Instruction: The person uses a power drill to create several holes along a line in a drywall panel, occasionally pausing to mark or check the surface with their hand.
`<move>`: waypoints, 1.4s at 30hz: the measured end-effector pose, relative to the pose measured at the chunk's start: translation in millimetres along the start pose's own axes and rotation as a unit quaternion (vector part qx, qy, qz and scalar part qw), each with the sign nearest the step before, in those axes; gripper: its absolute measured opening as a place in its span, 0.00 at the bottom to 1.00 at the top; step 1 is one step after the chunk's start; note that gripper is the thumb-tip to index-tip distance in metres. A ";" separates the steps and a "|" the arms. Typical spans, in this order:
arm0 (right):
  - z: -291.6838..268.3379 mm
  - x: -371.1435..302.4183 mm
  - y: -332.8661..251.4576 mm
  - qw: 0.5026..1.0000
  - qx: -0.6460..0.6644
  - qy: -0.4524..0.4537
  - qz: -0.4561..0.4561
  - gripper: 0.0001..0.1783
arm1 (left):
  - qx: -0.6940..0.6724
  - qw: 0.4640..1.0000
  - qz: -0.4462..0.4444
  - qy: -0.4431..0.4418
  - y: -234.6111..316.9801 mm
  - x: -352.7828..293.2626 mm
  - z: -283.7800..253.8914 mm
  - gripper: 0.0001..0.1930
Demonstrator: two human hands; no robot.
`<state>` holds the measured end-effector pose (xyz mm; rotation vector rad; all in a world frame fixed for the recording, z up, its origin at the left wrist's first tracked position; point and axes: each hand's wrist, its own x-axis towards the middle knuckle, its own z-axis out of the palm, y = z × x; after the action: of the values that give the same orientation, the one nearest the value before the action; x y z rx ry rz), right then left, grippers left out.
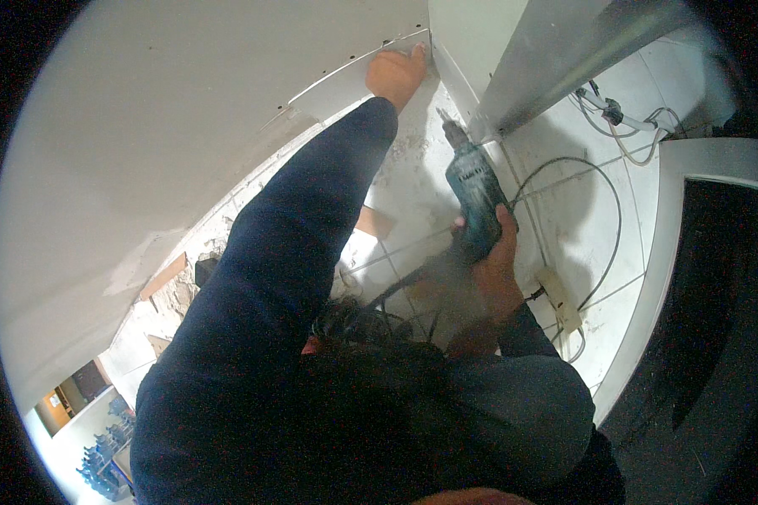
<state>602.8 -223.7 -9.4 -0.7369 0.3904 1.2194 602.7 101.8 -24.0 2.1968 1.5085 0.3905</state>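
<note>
Extension socket [557,300] on floor [636,231], right of power tool [477,185]

white floor tiles [640,210] | white-framed dark panel [707,286] | blue bottles [101,478], seemingly

The power tool [477,185] looks dusty, matt plastic, the tiles [581,236] smooth, the sleeve [299,206] cloth.
</note>
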 end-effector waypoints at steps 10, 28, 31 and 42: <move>86.9 53.7 17.3 0.991 0.075 -0.100 -0.045 0.27 | -0.602 0.686 -0.176 -0.369 11.8 -50.4 -19.8 0.22; 90.4 70.7 26.5 0.993 0.059 -0.088 -0.047 0.28 | -0.560 0.716 -0.192 -0.371 6.4 -34.8 -15.6 0.23; 86.6 72.3 26.0 0.993 0.045 -0.100 -0.048 0.28 | -0.568 0.711 -0.197 -0.365 5.4 -35.7 -14.9 0.23; 88.8 79.8 19.1 0.991 0.062 -0.086 -0.076 0.25 | -0.602 0.680 -0.195 -0.370 -0.8 -22.1 -14.4 0.16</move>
<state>600.5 -103.1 -2.7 -0.5401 0.2610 1.0945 587.3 84.4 -11.6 0.7409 0.7550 0.1825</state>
